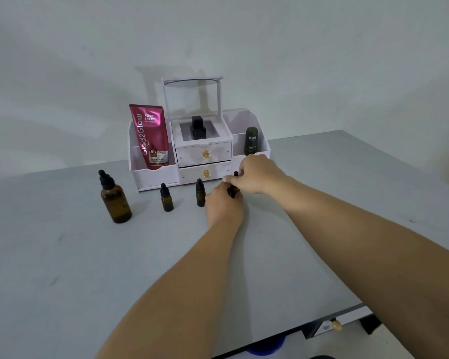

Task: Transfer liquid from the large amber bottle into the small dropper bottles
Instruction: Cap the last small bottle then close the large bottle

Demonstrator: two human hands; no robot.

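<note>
While gripped round its amber body by the curled left hand (224,204), found pinched at the black cap by the right hand (257,174): held dropper bottle (232,192), just in front of the white organiser (156,174). Cannot tell whether resting on the grey table (88,268) or lifted. Observed upright and capped to its left: middle dropper bottle (200,194), left dropper bottle (166,199), then large amber bottle (116,200), well apart from both hands.
</note>
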